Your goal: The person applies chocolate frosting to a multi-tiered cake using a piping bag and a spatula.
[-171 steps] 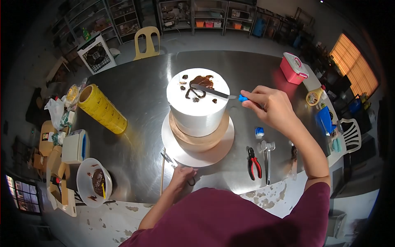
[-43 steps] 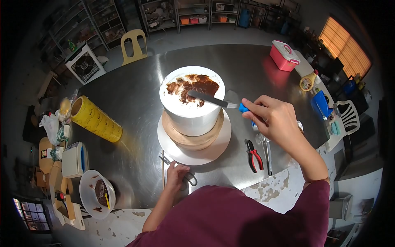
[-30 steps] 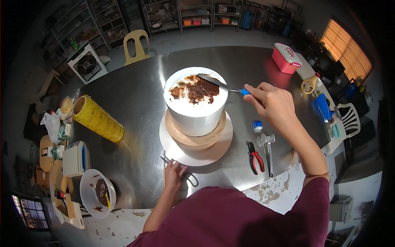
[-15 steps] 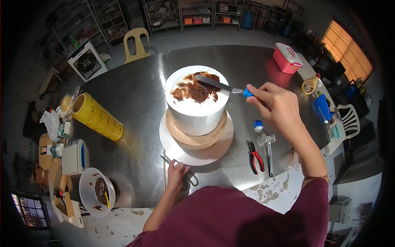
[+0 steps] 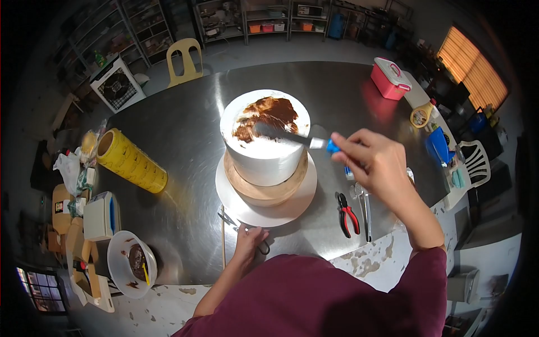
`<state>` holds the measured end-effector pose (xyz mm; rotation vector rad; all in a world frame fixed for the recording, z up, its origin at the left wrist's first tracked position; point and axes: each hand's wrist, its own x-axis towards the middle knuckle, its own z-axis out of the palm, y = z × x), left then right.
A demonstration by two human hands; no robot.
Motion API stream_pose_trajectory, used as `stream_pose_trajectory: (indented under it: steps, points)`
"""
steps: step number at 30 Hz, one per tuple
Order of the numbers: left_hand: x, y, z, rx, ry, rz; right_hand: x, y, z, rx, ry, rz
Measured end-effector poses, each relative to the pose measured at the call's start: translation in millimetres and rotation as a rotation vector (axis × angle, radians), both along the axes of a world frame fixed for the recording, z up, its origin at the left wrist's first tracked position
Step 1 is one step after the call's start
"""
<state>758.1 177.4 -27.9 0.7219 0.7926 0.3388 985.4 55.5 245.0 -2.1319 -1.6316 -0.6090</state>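
A tall round white cake [image 5: 264, 165] has brown chocolate frosting [image 5: 275, 112] spread unevenly over its top. Beneath it is a brown round base [image 5: 264, 194] on a wider white cake board [image 5: 238, 210]. My right hand [image 5: 373, 160] grips the blue handle of an offset spatula [image 5: 289, 136], whose blade lies across the frosting. At the board's front rim, my left hand [image 5: 250, 241] has its fingers closed at the edge. Under that hand lie scissors [image 5: 225, 217], partly hidden, beside a thin stick [image 5: 223, 247].
Red-black pliers [image 5: 348, 216] and a metal meat mallet [image 5: 368, 216] lie to the right. On the left are a yellow wrap roll [image 5: 132, 160], a white scale [image 5: 101, 216] and a bowl [image 5: 120, 269] with chocolate frosting. A pink box [image 5: 389, 81] stands at the far right.
The spatula and my right hand have moved toward me and slightly left, and the brown patch has changed shape. My left hand has slid right along the board's front rim.
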Motion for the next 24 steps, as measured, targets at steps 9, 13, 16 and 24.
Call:
stream_pose_trajectory:
  steps: [9, 13, 16, 24]
  points:
    - [-5, 24, 2, 0.043, -0.011, 0.183, 11, 7, -5, -0.056, -0.026, -0.083]
    - [-9, 33, -3, 0.058, 0.022, 0.162, -8, 7, -3, -0.046, 0.03, 0.023]
    - [-8, 25, 0, 0.063, 0.058, 0.15, -8, 7, 0, -0.057, 0.052, 0.029]
    - [-2, 10, -1, 0.009, 0.036, 0.201, 39, 44, -8, -0.068, 0.001, -0.094]
